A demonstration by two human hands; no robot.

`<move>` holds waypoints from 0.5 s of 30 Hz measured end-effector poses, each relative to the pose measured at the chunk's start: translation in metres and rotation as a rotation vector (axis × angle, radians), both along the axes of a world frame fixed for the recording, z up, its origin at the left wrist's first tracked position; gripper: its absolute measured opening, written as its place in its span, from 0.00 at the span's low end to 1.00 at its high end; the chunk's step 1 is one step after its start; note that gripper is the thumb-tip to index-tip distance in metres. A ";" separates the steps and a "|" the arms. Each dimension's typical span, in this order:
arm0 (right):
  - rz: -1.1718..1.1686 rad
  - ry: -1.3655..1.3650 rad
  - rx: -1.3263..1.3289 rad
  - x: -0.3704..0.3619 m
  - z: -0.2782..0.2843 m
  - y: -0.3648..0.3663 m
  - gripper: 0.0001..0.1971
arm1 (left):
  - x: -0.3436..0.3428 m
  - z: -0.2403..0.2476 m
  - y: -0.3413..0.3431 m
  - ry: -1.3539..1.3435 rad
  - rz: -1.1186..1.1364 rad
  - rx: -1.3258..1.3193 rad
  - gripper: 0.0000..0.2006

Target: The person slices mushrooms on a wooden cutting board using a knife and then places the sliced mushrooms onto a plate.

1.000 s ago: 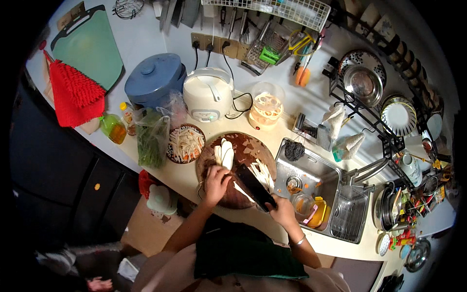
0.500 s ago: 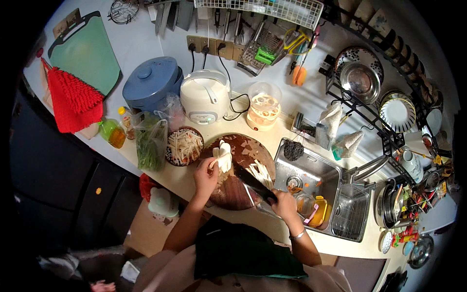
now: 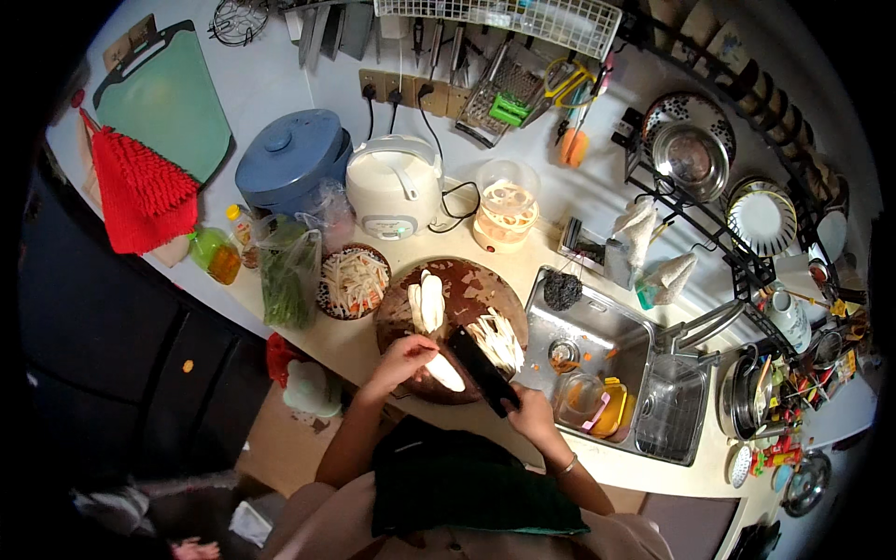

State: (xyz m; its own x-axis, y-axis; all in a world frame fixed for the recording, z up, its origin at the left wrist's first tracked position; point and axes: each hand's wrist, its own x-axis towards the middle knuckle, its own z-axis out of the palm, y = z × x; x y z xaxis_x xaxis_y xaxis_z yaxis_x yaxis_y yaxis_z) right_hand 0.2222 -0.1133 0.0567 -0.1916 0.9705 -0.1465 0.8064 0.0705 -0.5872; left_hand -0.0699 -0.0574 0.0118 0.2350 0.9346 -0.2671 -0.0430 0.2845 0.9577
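Observation:
On the round wooden chopping board (image 3: 478, 280), my left hand (image 3: 404, 361) has its fingertips closed at the upper end of one long white slice (image 3: 445, 372), apparently king oyster mushroom. More overlapping slices (image 3: 427, 303) lie just beyond that hand. My right hand (image 3: 534, 413) grips the handle of a dark, broad-bladed kitchen knife (image 3: 480, 366). Its blade rests over the board, slanting up and left, between the single slice and a heap of thin white strips (image 3: 497, 341) at the board's right side.
Left of the board stands a bowl (image 3: 354, 280) of white and orange strips, beside a plastic bag of greens (image 3: 285, 280). A rice cooker (image 3: 394, 191) and an egg steamer (image 3: 507, 219) are behind. The sink (image 3: 597, 317) adjoins on the right, holding a yellow container (image 3: 613, 411).
My left hand has come nearer from the slice pile, and a single slice now lies flat beside it. The knife has shifted nearer and left, and the strips at right are more exposed.

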 end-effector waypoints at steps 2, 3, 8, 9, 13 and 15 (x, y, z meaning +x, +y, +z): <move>-0.064 -0.097 0.071 -0.001 0.010 0.003 0.11 | 0.014 -0.006 0.004 0.041 -0.050 0.057 0.08; -0.096 -0.147 0.107 -0.001 0.015 0.007 0.11 | 0.024 -0.009 0.003 0.074 -0.041 0.066 0.08; -0.032 -0.210 0.128 0.007 0.017 0.025 0.10 | 0.062 -0.027 -0.003 0.685 0.204 0.711 0.18; -0.033 -0.226 0.134 0.007 0.015 0.024 0.10 | 0.061 -0.026 -0.002 0.637 0.136 0.745 0.19; -0.026 -0.250 0.146 0.006 0.006 0.020 0.09 | 0.056 0.001 -0.014 0.788 0.068 0.900 0.18; -0.013 -0.254 0.142 0.004 0.006 0.019 0.09 | 0.054 -0.023 -0.010 0.759 0.012 0.905 0.17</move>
State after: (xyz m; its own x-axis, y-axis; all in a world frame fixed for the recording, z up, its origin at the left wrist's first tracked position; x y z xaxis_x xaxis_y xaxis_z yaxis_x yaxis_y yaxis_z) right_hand 0.2263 -0.0944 0.0631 -0.1534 0.9869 -0.0507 0.9277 0.1261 -0.3515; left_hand -0.0161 -0.0673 -0.0107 0.2918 0.8563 0.4261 0.6262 -0.5078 0.5916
